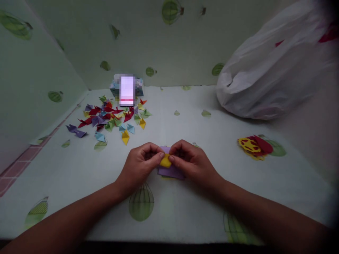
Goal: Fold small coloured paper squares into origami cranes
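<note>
Between my hands is a small piece of folded yellow paper [165, 161]. My left hand [141, 160] pinches its left side with thumb and fingers. On its right side my right hand [192, 160] pinches it the same way, the fingertips partly hidden behind the paper. Right under it lies a stack of square paper sheets [172, 172], purple on top, with yellow showing at the lower edge. Farther off to the left, many folded paper cranes [108, 118] in red, purple, green, yellow and blue lie in a loose heap.
A lit phone [127, 90], blurred out, leans on a patterned box [140, 88] behind the cranes. A large white plastic bag [262, 77] bulges at the back right. Red and yellow cut-out pieces [254, 146] lie to the right. Balloon-patterned walls enclose the white table surface [185, 211].
</note>
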A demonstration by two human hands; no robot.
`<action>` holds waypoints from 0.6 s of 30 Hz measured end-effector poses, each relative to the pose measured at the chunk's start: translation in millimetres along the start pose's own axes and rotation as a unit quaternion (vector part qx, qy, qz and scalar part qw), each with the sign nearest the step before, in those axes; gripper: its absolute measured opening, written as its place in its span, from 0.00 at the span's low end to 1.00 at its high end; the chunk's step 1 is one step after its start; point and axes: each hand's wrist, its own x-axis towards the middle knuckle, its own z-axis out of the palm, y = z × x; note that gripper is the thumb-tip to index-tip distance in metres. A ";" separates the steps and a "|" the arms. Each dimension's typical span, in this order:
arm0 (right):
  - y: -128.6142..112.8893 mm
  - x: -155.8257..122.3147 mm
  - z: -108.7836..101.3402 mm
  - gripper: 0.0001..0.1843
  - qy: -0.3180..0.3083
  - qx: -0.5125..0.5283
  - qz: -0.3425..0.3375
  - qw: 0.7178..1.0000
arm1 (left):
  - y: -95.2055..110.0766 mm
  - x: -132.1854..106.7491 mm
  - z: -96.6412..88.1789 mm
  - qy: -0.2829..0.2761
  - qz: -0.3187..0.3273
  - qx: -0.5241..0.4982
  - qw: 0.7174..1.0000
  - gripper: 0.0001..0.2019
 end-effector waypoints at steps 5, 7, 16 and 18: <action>1.9 0.7 -3.6 0.10 -0.011 0.081 0.065 0.995 | 0.7 2.6 -1.2 0.020 0.005 -0.015 1.000 0.08; 1.1 0.6 -4.6 0.15 -0.020 0.079 0.074 0.994 | 1.0 2.8 -1.4 0.021 0.009 -0.021 1.000 0.08; -3.5 1.0 -0.7 0.17 -0.077 0.084 0.087 0.990 | 4.4 0.1 -0.6 -0.022 0.021 0.006 1.000 0.08; -3.4 0.9 -0.1 0.17 -0.072 0.069 0.083 0.992 | 4.9 0.1 -0.4 -0.029 0.015 0.001 0.999 0.08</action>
